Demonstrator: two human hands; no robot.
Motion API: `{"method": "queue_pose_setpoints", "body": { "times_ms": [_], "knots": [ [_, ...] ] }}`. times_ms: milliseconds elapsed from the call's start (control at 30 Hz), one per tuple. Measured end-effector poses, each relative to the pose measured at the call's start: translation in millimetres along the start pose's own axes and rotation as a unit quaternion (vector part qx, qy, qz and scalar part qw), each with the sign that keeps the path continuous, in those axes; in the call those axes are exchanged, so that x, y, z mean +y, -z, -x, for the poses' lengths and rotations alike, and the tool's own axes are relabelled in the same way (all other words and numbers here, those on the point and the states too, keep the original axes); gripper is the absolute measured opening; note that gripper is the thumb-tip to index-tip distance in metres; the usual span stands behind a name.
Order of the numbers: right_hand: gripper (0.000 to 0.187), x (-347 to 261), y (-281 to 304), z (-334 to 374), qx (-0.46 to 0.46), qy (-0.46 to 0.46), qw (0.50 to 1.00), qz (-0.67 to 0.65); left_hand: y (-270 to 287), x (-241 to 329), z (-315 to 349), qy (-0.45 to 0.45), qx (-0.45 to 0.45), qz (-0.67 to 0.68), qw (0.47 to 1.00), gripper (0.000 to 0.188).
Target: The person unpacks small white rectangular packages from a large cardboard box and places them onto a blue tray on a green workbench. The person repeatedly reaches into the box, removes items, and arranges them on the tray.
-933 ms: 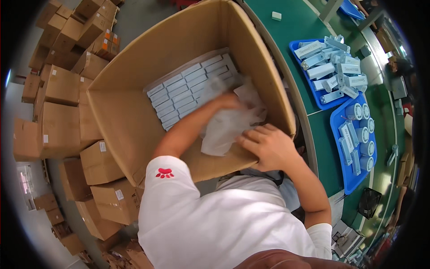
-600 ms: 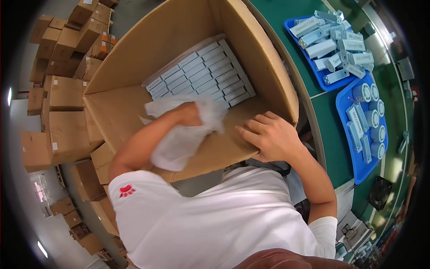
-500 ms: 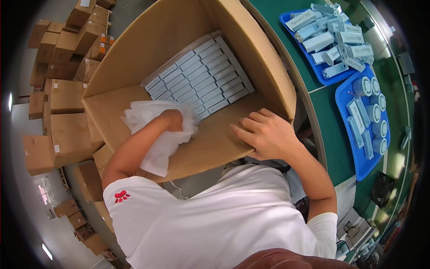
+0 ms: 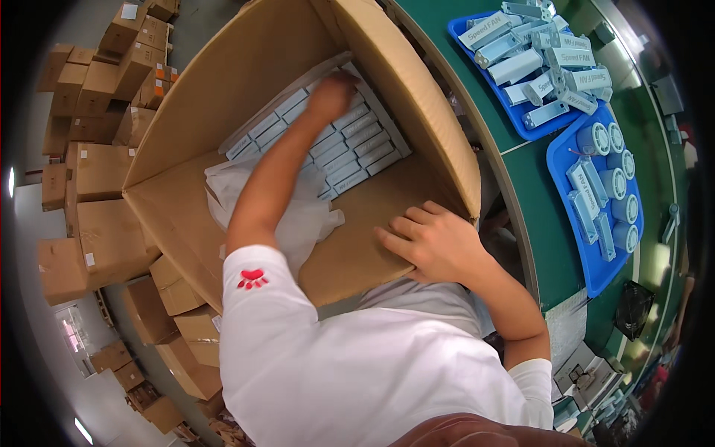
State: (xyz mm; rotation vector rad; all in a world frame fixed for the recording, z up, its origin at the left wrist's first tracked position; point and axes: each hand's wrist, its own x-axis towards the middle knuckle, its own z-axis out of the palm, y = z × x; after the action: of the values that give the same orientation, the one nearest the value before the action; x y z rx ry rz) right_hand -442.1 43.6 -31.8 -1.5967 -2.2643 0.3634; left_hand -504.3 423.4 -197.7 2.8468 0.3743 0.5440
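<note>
A large cardboard box [image 4: 417, 82] stands tilted in front of me, its top open. Inside it, rows of small white-and-blue boxed parts [image 4: 365, 138] are packed side by side. My left hand [image 4: 331, 95] reaches over the far end of these rows, blurred, so its fingers do not show clearly. Beneath my left forearm a crumpled translucent white plastic sheet [image 4: 302, 231] lies in the near part of the box and covers some rows. My right hand [image 4: 439, 242] grips the box's near right edge, fingers lying over the inner side.
On the green table [image 4: 514, 186] to the right are a blue tray [image 4: 477, 63] of long white-and-blue housings and a second blue tray [image 4: 596, 276] with round fan-like parts and several housings. Stacked cartons [image 4: 112, 216] fill the left side. A black bag [image 4: 634, 309] lies at the far right.
My left hand has left the plastic sheet and moved farther into the box, over the far rows. The sheet now lies loose. My right hand stays on the edge.
</note>
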Motion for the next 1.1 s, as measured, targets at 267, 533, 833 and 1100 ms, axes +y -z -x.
{"method": "queue_pose_setpoints", "body": {
  "times_ms": [267, 533, 833, 1100],
  "knots": [
    [0.072, 0.5, 1.0, 4.0, -0.028, -0.013, 1.0, -0.001, -109.3, 15.3, 8.0, -0.144, -0.244, -0.097, 0.954, 0.051],
    [0.073, -0.2, 1.2, 4.6, -0.028, -0.019, 0.999, -0.013, -63.0, 34.4, 10.2, -0.028, -0.238, 0.116, 0.964, 0.039],
    [0.074, 0.0, 0.4, 4.2, -0.021, -0.011, 1.0, -0.005, -103.6, -4.0, 15.0, -0.111, -0.172, -0.023, 0.979, 0.036],
    [0.07, -1.2, -2.2, 10.6, -0.014, -0.023, 1.0, -0.011, -62.9, 17.8, 8.6, -0.169, -0.086, 0.076, 0.979, 0.025]
  ]
}}
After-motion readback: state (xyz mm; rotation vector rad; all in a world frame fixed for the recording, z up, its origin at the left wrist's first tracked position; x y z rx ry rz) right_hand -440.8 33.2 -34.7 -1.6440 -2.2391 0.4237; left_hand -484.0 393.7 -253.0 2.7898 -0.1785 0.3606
